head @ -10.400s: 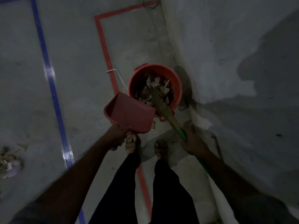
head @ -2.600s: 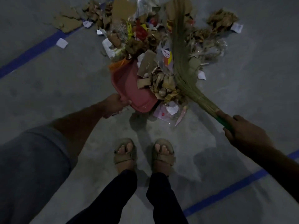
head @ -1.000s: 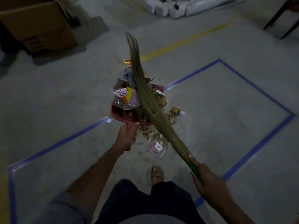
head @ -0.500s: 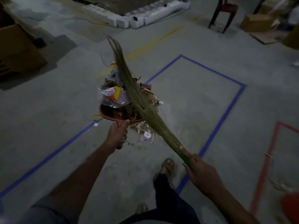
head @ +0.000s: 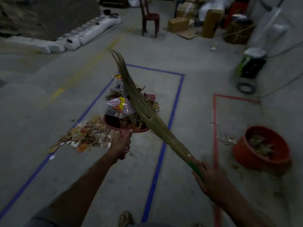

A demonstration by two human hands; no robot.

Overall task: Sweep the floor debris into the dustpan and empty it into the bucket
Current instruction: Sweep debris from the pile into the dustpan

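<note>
My left hand (head: pixel 121 145) grips the handle of a red dustpan (head: pixel 114 124), held up off the floor and heaped with paper scraps, cardboard bits and a clear plastic wrapper (head: pixel 117 106). My right hand (head: pixel 207 178) holds the green handle of a grass broom (head: pixel 142 108), whose bristles lie across the top of the heap. A pile of debris (head: pixel 85 136) lies on the floor to the left of the dustpan. The red bucket (head: pixel 260 149), partly filled with rubbish, stands on the floor at the right.
Blue tape lines (head: pixel 164 145) and red tape lines (head: pixel 214 128) mark the concrete floor. A dark chair (head: pixel 149 18) and cardboard boxes (head: pixel 179 24) stand at the back. A green and black machine (head: pixel 250 64) with a hose sits at the right. White blocks (head: pixel 78 38) line the back left.
The view has swung right, bringing the red bucket fully into sight. Both hands carry the loaded dustpan and broom along, the floor pile now lying to the left.
</note>
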